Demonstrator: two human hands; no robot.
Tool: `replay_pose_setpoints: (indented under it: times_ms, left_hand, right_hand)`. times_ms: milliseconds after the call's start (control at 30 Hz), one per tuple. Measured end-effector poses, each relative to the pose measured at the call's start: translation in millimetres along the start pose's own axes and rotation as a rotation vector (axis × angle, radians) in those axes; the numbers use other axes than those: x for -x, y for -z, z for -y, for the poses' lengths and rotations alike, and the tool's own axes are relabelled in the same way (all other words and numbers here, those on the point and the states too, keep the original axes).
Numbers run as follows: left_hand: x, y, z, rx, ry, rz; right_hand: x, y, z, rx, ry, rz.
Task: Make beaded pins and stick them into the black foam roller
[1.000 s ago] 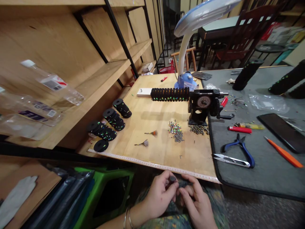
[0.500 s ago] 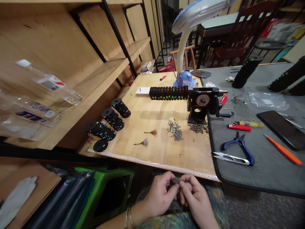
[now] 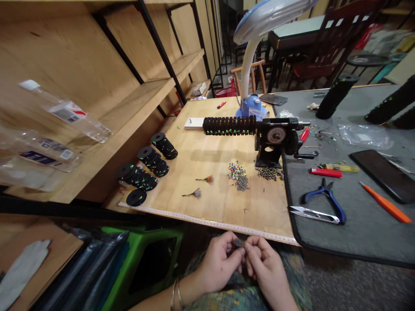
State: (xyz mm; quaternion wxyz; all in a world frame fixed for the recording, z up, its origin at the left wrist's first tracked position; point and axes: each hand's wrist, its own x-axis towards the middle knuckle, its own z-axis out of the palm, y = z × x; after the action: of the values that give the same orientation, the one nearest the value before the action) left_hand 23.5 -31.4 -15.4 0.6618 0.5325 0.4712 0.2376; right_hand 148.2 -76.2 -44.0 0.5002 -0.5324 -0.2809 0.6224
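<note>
Below the table's front edge, my left hand pinches a small dark grey piece between thumb and forefinger; its exact kind is too small to tell. My right hand is closed right beside it, thumb against forefinger, the tips almost touching the dark piece. Whatever the right fingers pinch is hidden. Past my hands on the wooden table lie two small feathery tufts on thin stems, an orange one and a grey one. Small heaps of coloured beads and grey metal bits lie to their right.
A black hand-crank winder carries a row of black spools. More black spools stand at left. On the grey mat are blue-handled pliers, thread snips, an orange tool and a phone. A lamp stands behind.
Both hands stay in nearly the same place, with only slight finger movement around the dark piece. Objects on the table have not moved.
</note>
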Motion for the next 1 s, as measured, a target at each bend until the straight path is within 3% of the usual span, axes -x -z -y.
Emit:
replay_pose_setpoints:
  times_ms: [233,533,1000]
  left_hand:
    - [0.2,-0.9,2.6,-0.004,0.024,-0.008]
    - [-2.8,-3.1,-6.1,0.223,0.091,0.039]
    - [-3.0,-0.8,-11.2,0.159,0.086,0.069]
  right_hand:
    - [-0.4,-0.2,-2.3,0.052,0.013,-0.013]
    - [-5.2,-4.1,1.3,-0.141,-0.048,-0.01]
    - [-3.6,-1.4,8.4,-0.134,-0.042,-0.024]
